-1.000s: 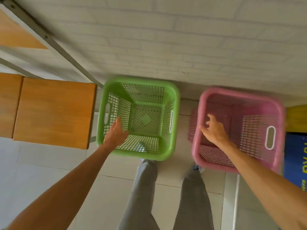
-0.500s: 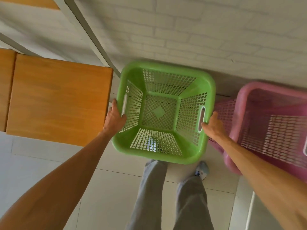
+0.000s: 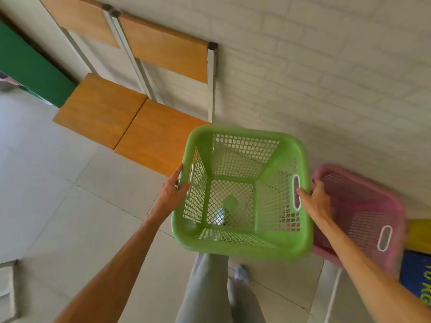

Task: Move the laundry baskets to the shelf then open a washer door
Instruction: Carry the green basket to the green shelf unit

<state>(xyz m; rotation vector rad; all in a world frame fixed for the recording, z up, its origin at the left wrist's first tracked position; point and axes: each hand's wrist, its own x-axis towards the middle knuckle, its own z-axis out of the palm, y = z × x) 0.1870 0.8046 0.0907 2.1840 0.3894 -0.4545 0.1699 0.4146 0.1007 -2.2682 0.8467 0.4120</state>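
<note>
**Both hands on the green basket**

Left hand curled round the left handle slot, right hand clamped on the right one; green basket held up off the floor tiles, just right of the wooden shelf. Looks empty, so probably light; stiff mesh plastic, slots clearly the spot to grab; might flex a bit. Pink basket down beside it by the wall, untouched.

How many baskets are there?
2. The green basket is in the middle, held at both side handles by the left hand and right hand. The pink basket sits right of it by the wall.
</note>
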